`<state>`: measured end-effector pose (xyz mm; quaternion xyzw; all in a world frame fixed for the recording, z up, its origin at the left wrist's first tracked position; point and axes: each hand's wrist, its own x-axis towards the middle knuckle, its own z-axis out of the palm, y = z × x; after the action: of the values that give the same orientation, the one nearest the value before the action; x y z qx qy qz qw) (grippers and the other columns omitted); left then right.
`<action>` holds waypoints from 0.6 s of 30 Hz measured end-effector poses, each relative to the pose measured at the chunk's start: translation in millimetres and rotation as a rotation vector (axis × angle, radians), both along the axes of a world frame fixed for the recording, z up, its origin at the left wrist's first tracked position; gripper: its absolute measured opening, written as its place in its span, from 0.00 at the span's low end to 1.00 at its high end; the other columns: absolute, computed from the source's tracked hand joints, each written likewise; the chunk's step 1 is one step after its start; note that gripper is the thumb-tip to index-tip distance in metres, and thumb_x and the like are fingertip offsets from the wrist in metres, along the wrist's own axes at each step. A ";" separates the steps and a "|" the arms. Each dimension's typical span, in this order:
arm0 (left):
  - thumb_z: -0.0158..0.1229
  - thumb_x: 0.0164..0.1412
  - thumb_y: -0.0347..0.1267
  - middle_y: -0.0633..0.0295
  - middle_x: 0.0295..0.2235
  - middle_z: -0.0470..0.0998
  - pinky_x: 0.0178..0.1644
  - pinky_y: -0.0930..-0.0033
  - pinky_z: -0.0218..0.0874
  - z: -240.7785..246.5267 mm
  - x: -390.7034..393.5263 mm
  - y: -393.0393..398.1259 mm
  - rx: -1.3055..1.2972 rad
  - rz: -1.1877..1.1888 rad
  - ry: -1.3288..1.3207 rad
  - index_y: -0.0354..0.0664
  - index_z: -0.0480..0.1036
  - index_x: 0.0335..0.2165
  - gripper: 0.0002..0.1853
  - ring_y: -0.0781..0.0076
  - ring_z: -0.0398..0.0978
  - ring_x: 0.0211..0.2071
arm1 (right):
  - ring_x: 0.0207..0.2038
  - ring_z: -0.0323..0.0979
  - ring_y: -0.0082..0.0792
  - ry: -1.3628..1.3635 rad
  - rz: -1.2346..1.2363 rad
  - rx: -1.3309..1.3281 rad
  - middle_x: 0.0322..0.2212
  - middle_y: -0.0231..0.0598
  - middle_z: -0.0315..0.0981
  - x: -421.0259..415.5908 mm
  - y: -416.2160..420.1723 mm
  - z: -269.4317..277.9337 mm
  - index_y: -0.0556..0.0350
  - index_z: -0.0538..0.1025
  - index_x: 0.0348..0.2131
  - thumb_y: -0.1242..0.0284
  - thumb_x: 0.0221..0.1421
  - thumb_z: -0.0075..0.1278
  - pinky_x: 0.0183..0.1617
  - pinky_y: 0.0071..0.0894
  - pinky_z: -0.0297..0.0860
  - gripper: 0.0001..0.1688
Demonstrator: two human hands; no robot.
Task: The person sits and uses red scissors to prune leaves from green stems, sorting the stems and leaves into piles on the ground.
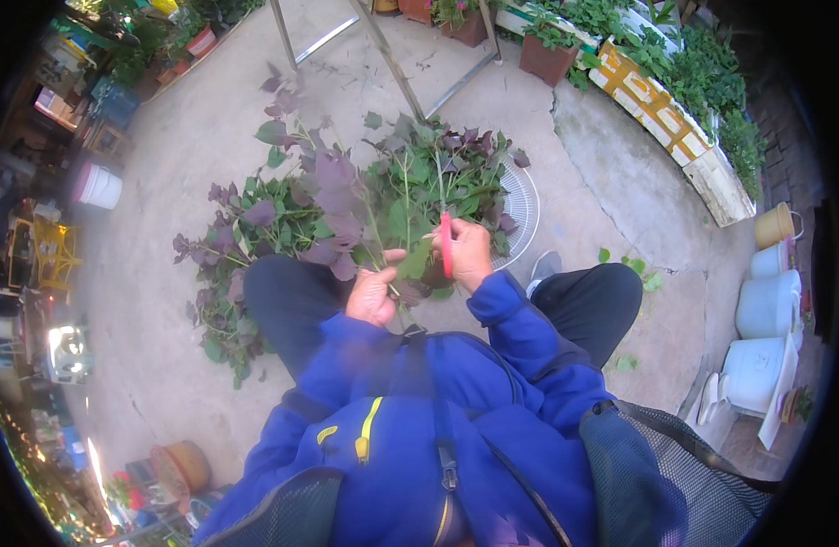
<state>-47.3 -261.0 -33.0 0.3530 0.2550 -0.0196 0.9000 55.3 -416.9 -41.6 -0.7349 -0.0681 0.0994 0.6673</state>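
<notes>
My left hand (pixel 373 295) grips the lower stems of a leafy vine (pixel 337 184) with purple and green leaves, which rises in front of me. In my right hand (pixel 466 254) is a pair of scissors (pixel 446 243) with red handles, its blades pointing away over the leaves. Just beyond the hands, more cut greenery (pixel 474 157) lies on a round white wire basket (pixel 525 212). A larger heap of vines (pixel 235 239) spreads on the concrete beside my left knee. Whether the scissor blades are apart is unclear.
A metal frame's legs (pixel 392 61) stand beyond the heap. Planters (pixel 548 58) and foam boxes (pixel 655 116) line the upper right. White buckets (pixel 768 301) stand at the right, a white bucket (pixel 99 186) at the left. Loose leaves (pixel 634 265) lie by my right knee.
</notes>
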 end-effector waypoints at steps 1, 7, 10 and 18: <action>0.50 0.53 0.17 0.55 0.37 0.75 0.33 0.63 0.74 1.8 1.3 -5.5 0.027 -0.019 0.005 0.37 0.70 0.40 0.15 0.64 0.78 0.33 | 0.17 0.67 0.24 -0.044 -0.022 -0.005 0.14 0.38 0.70 -1.0 11.4 8.9 0.62 0.78 0.26 0.63 0.38 0.64 0.24 0.33 0.65 0.20; 0.49 0.50 0.13 0.64 0.31 0.75 0.32 0.68 0.72 -9.1 1.7 -17.7 0.076 -0.030 -0.013 0.40 0.70 0.33 0.13 0.70 0.77 0.32 | 0.20 0.66 0.21 0.083 0.036 0.097 0.17 0.34 0.70 -22.5 24.2 52.2 0.65 0.75 0.25 0.72 0.39 0.57 0.26 0.27 0.65 0.13; 0.50 0.50 0.13 0.64 0.33 0.75 0.33 0.70 0.72 1.9 0.3 -19.0 0.029 -0.018 -0.028 0.39 0.70 0.34 0.14 0.72 0.77 0.32 | 0.22 0.66 0.20 0.024 0.025 0.085 0.18 0.34 0.70 -30.1 20.7 55.7 0.65 0.75 0.26 0.72 0.40 0.58 0.26 0.26 0.66 0.13; 0.52 0.52 0.15 0.61 0.35 0.76 0.37 0.69 0.73 -15.7 8.0 -13.5 0.013 -0.028 0.002 0.37 0.71 0.40 0.15 0.71 0.78 0.34 | 0.20 0.72 0.35 -0.312 0.009 -0.309 0.18 0.48 0.73 -18.3 31.5 30.8 0.63 0.75 0.25 0.72 0.33 0.63 0.27 0.33 0.68 0.16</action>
<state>-39.4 -274.5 -48.6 0.3625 0.2511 -0.0306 0.8970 37.0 -385.4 -10.8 -0.8345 -0.1579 -0.0033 0.5278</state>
